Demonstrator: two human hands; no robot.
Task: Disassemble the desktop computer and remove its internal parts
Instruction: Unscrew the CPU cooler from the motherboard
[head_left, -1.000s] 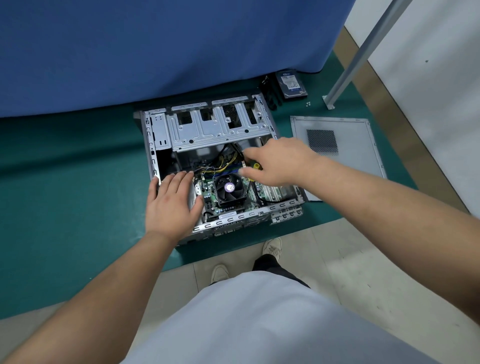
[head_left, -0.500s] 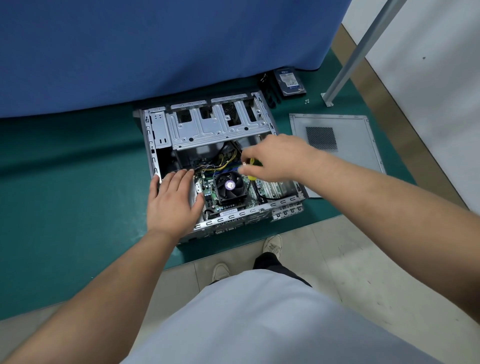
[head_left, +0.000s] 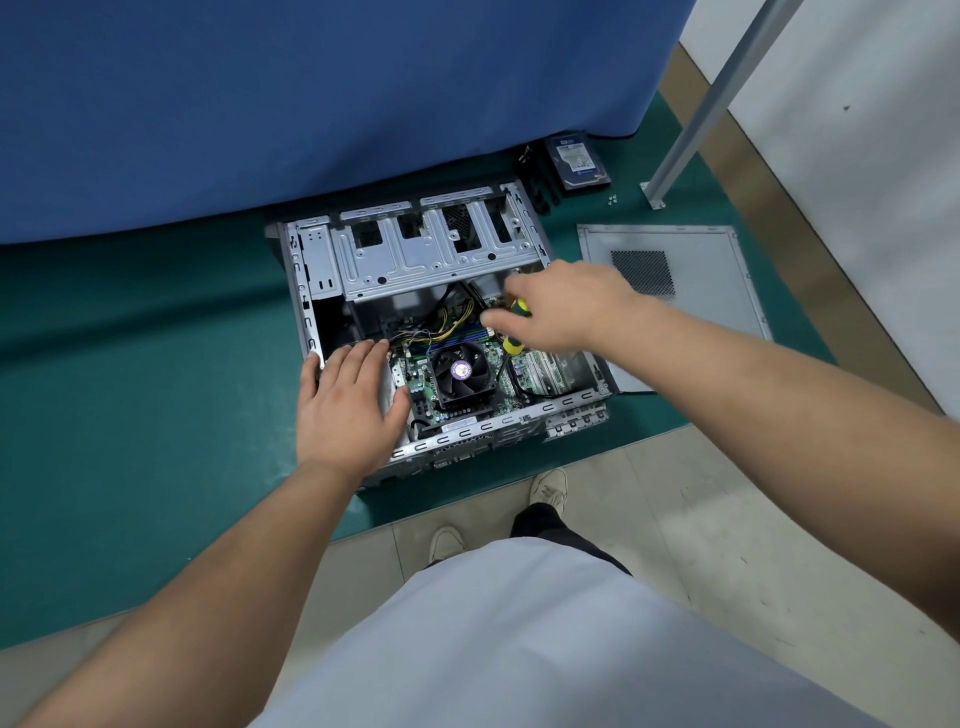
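An open grey desktop case (head_left: 311, 291) lies on its side on a green mat. Inside show the motherboard, a black CPU fan (head_left: 460, 371) with a purple hub, and yellow and black cables (head_left: 452, 317). My left hand (head_left: 348, 402) rests flat, fingers straight, on the case's near left corner beside the fan. My right hand (head_left: 566, 306) reaches in from the right above the board and grips a yellow and black screwdriver (head_left: 511, 344). The screwdriver's tip is hidden.
The removed side panel (head_left: 696, 291) lies on the mat to the right of the case. A hard drive (head_left: 576, 161) and small screws (head_left: 613, 199) sit behind it near a metal post (head_left: 696, 111). A blue cloth hangs at the back. My shoes stand on tile in front.
My right hand with the screwdriver has shifted a little toward the back right of the case. My left hand has stayed on the case corner.
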